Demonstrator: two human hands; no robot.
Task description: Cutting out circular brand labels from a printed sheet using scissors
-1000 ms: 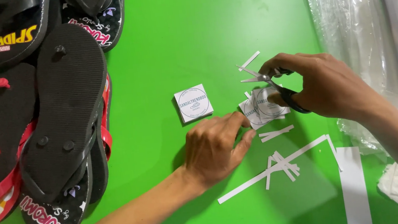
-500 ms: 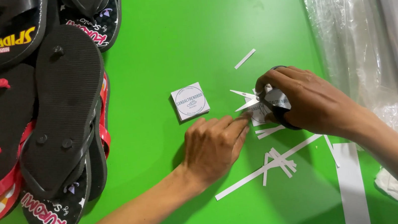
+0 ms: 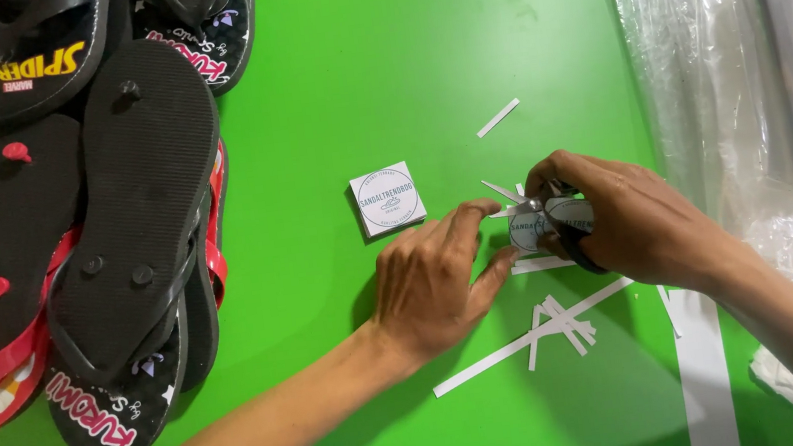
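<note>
Bright even overhead light, soft shadows under arms, sharp focus throughout

**Setting: small footwear packing workstation**

Bright green table (image 3: 377, 64). Left side: heap of black rubber flip-flops (image 3: 104, 219), several sole-up, some with red straps and printed lettering. Right side: stack of clear plastic bags (image 3: 752, 78). Centre: small pile of square paper labels (image 3: 387, 199), with trimmed white paper strips (image 3: 531, 333) scattered nearby.

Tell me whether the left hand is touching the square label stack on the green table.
Apart. The head view shows bare green table between the left hand and the square label stack.
</note>
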